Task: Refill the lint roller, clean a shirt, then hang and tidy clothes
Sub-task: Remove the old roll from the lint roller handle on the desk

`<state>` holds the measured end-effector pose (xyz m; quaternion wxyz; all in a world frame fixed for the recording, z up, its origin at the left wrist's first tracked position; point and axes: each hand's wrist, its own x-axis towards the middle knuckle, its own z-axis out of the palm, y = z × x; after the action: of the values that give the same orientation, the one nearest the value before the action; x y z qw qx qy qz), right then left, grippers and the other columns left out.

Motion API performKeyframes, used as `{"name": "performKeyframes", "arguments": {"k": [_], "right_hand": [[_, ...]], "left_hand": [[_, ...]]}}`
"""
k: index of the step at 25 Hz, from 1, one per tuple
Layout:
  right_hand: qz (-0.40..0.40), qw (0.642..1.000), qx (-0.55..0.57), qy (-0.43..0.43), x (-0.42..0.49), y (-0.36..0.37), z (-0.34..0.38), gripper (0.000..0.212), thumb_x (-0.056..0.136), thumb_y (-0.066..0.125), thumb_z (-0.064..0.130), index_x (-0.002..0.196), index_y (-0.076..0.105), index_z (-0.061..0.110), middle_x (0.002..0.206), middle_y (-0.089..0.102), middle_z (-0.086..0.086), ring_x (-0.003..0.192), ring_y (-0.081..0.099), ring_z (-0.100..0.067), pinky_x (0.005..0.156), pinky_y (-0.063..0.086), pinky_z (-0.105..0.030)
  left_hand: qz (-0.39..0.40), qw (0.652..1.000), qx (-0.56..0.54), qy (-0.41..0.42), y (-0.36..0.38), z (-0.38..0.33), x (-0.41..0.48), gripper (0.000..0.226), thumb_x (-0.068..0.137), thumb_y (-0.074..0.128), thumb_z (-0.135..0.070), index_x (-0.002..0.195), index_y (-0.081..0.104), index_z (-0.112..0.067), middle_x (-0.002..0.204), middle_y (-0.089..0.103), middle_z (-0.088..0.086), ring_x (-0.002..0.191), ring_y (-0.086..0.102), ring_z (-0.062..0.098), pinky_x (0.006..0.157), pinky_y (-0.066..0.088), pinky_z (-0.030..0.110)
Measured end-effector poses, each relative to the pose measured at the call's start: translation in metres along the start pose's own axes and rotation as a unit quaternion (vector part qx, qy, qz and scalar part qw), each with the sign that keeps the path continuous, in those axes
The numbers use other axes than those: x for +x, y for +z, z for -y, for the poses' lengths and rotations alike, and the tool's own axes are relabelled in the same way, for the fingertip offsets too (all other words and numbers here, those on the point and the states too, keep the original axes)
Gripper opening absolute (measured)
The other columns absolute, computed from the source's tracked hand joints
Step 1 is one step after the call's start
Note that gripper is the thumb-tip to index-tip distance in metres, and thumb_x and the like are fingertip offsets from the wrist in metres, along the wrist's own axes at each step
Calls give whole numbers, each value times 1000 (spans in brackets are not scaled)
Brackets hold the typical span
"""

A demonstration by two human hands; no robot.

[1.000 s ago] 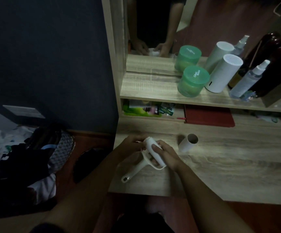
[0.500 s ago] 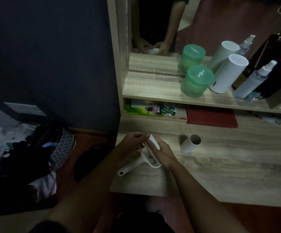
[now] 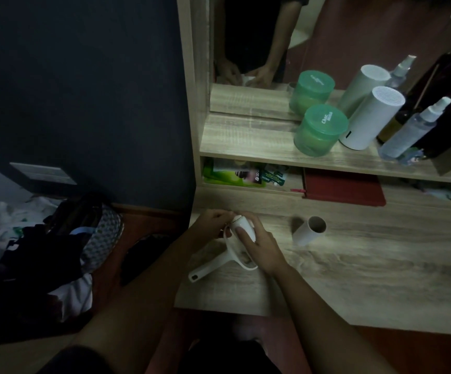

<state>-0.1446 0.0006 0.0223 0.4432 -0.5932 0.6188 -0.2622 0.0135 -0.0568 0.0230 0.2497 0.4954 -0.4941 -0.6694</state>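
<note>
A white lint roller point(image 3: 213, 267) lies at the near left corner of the wooden desk point(image 3: 367, 279), its handle pointing toward me and to the left. My right hand point(image 3: 259, 242) wraps around the white refill roll point(image 3: 241, 225) on the roller's head. My left hand point(image 3: 210, 221) pinches the far end of that roll with its fingertips. An empty cardboard core point(image 3: 309, 230) lies on its side on the desk, to the right of my hands.
On the shelf above stand a green jar point(image 3: 320, 129), a white cylinder point(image 3: 371, 121), a spray bottle point(image 3: 410, 129) and dark bottles, doubled in a mirror. A red notebook point(image 3: 343, 187) and green packets point(image 3: 235, 175) sit under the shelf. Clothes point(image 3: 43, 244) are heaped on the floor at left.
The view has shifted a little. The roll now stands steeper on the roller's head, my left fingertips have moved to its far end, and the handle has swung slightly left.
</note>
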Motion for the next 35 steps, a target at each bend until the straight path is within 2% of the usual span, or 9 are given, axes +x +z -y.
{"name": "performKeyframes", "arguments": {"k": [4, 7, 11, 18, 22, 26, 30, 32, 35], "right_hand": [[-4, 1000, 18, 6, -1, -2, 0, 31, 92, 45, 50, 122, 38, 44, 96, 66, 4, 76, 64, -7, 58, 48, -12], [1, 1000, 29, 12, 1, -3, -4, 29, 92, 44, 52, 120, 40, 45, 97, 67, 4, 79, 67, -10, 66, 52, -25], [-13, 998, 59, 13, 3, -6, -7, 21, 89, 43, 56, 111, 43, 54, 101, 63, 12, 90, 64, -12, 76, 54, -34], [-47, 995, 87, 19, 2, -2, -10, 20, 90, 47, 51, 109, 47, 53, 98, 66, 10, 86, 66, -14, 72, 56, -36], [-56, 992, 105, 30, 2, -3, -9, 15, 94, 49, 41, 102, 49, 54, 94, 67, 6, 79, 67, -16, 66, 55, -33], [-80, 989, 115, 46, 5, 0, -9, 14, 93, 49, 44, 103, 47, 54, 99, 67, 1, 84, 66, -21, 70, 55, -35], [-94, 988, 114, 46, 8, 2, -6, 16, 93, 48, 44, 108, 48, 47, 99, 66, 2, 86, 66, -21, 71, 57, -40], [-105, 985, 127, 48, 8, 3, -3, 19, 94, 48, 42, 113, 48, 42, 96, 64, 6, 82, 66, -18, 67, 57, -34], [-116, 986, 115, 43, 6, 5, 2, 24, 95, 47, 36, 119, 48, 31, 94, 57, 21, 81, 59, 1, 60, 46, -8]], "left_hand": [[64, 998, -15, 7, -4, -2, -4, 23, 89, 58, -9, 110, 66, -3, 91, 65, 11, 74, 59, 15, 71, 49, 28], [92, 993, 52, 56, -6, -3, -7, 20, 86, 62, -12, 104, 68, -17, 97, 69, 11, 80, 65, 16, 72, 52, 28], [59, 989, 86, 101, -2, 0, -7, 28, 88, 60, -10, 116, 63, -13, 110, 66, 14, 91, 64, 27, 74, 54, 30], [8, 959, 221, 177, 8, 3, -5, 27, 91, 54, -13, 116, 65, -13, 80, 63, -16, 65, 58, -5, 62, 44, 10], [11, 958, 227, 174, 7, 3, -6, 27, 93, 52, -13, 117, 63, -9, 79, 65, 0, 63, 57, -2, 61, 45, 12], [-25, 934, 280, 221, 19, -2, -11, 35, 90, 42, -17, 116, 61, -2, 83, 58, -10, 67, 50, -7, 66, 35, 1], [-94, 930, 290, 205, 27, 0, -9, 29, 95, 42, 1, 119, 58, 2, 93, 66, 16, 67, 49, 3, 68, 37, 4], [-122, 941, 267, 168, 30, 1, -4, 30, 96, 39, 1, 121, 56, 3, 99, 66, 23, 70, 57, 14, 73, 48, 22], [-147, 957, 216, 129, 33, 1, -4, 30, 97, 39, -2, 121, 55, 4, 105, 63, 27, 71, 62, 22, 60, 50, 14]]}}
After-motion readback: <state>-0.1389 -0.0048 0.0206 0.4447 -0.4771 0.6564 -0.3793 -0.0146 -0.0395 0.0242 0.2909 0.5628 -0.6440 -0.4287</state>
